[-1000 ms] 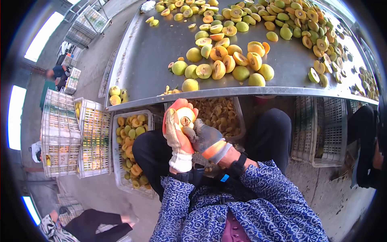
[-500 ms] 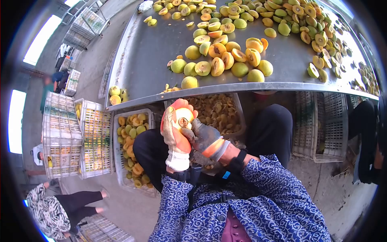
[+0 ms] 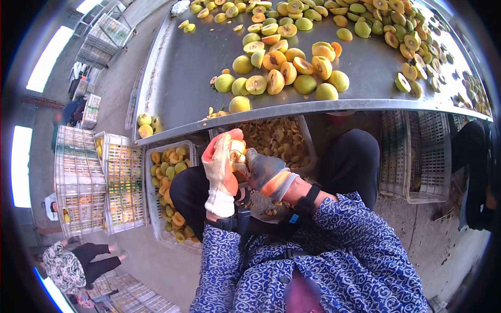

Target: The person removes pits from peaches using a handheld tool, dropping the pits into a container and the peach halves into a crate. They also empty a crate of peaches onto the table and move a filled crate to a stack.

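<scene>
A halved stone fruit [image 3: 238, 154] sits cut face up in the left hand [image 3: 218, 164], whose orange-palmed glove is closed around it. The right hand [image 3: 266, 172], in a grey glove, presses its fingertips against the fruit's near side; I cannot tell whether that grip pinches a tool or any pulp. If the left grip slackens while the right pushes, the slick flesh could slide out or tear, and a slip of the right fingers would jab the left palm.

Just beyond the grip and lower down, a crate [image 3: 309, 140] of orange-brown pieces could catch a dropped half; one falling nearer would land between the knees. Left of the grip stands another crate [image 3: 149, 180], filled with fruit. Ahead and above, the metal tabletop [image 3: 188, 73] carries many halves, and a round fruit [image 3: 239, 104] near its front edge could roll off if bumped.
</scene>
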Action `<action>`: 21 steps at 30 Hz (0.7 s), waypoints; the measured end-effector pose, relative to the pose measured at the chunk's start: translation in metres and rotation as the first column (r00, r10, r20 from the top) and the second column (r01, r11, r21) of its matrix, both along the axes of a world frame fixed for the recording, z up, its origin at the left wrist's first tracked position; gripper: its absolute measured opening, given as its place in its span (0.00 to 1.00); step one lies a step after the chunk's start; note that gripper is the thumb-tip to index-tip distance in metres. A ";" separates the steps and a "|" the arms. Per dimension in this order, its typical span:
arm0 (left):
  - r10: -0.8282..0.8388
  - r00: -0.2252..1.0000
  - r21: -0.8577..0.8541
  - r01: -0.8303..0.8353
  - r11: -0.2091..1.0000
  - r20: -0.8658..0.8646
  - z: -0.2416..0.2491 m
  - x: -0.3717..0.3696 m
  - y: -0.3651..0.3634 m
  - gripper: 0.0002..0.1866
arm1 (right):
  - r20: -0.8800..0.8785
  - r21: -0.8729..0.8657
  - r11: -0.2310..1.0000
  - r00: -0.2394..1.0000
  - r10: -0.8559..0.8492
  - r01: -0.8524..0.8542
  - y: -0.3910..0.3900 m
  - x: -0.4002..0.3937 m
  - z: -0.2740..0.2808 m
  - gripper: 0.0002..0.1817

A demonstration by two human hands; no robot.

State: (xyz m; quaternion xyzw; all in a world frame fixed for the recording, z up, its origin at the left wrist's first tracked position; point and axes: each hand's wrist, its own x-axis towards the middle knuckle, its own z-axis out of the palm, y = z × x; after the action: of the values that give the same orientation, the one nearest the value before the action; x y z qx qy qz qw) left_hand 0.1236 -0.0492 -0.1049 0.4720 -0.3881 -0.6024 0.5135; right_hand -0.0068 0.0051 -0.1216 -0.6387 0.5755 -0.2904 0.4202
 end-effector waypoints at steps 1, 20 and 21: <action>-0.009 1.000 0.003 0.009 1.000 0.013 0.000 0.001 0.001 0.12 | 0.002 -0.003 1.000 1.000 0.002 -0.002 0.001 -0.001 0.001 0.23; -0.164 0.923 -0.017 0.181 0.983 0.347 0.021 0.002 -0.012 0.11 | 0.203 0.010 1.000 0.979 0.023 -0.025 -0.007 -0.001 -0.012 0.22; -0.152 0.917 -0.034 0.177 0.984 0.369 0.019 0.001 -0.012 0.11 | 0.212 0.028 0.999 0.977 0.032 -0.038 -0.008 -0.003 -0.013 0.22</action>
State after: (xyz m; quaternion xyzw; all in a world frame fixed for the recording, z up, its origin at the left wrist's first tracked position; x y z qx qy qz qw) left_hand 0.1247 -0.0614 -0.0863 0.5238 -0.5350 -0.5320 0.3955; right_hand -0.0094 -0.0028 -0.1343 -0.6076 0.5207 -0.3401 0.4941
